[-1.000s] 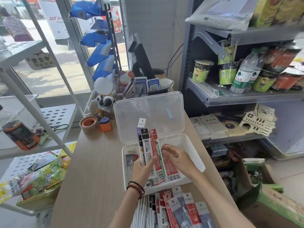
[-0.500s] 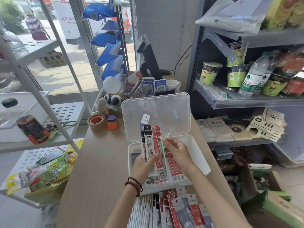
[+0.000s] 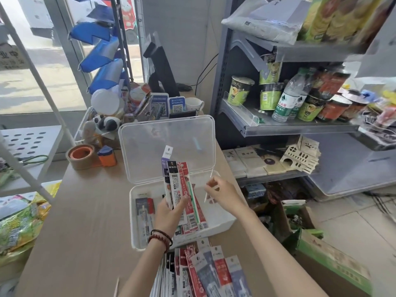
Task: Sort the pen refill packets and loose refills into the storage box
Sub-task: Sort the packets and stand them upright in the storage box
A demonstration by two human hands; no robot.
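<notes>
Head view: person at a desk (image 3: 85, 211), sorting looks partway done.
Left hand (image 3: 169, 213): centre of frame, fingers and thumb curled round the lower end of a fan of packets (image 3: 177, 185), held upright over the box.
Right hand (image 3: 222, 194): right of centre, fingertips pinching a thin loose refill (image 3: 209, 185), just beside the fan and above the box's right part.
Box (image 3: 222, 221): white, centre of frame on the desk; clear lid (image 3: 167, 151) stands open behind it. A few packets lie inside at the left (image 3: 143, 211), more under the fan.
Pile (image 3: 205, 273): unsorted packets, bottom centre, just in front of the box.
Risk, refill: thin and only lightly pinched, so it could slip. The box's right side sits near the desk edge, so a drop may land in the floor clutter at lower right.
Risk, fan: gripped at one end and splayed, so packets could slide out and land mixed.
Risk, lid: a knock from either hand could tip it shut onto the packets.
</notes>
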